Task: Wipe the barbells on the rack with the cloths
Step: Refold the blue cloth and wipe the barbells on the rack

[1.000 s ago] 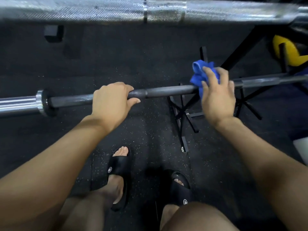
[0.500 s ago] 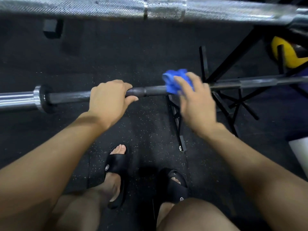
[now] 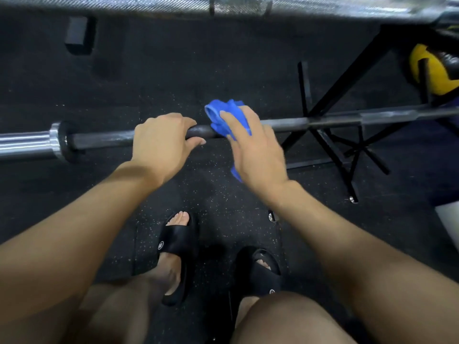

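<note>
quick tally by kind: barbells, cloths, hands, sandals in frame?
Barbells: 2, the dark barbell being wiped and the knurled silver barbell across the top
Cloths: 1, blue cloth under the right hand
Hands: 2, counting the left hand gripping the dark bar
Sandals: 2, left sandal, right sandal
Total: 7

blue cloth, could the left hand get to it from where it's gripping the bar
Probably yes. The left hand grips the dark barbell right beside the blue cloth, with only a short bare stretch of bar between them. The right hand presses the cloth onto the bar, covering its near side.
</note>
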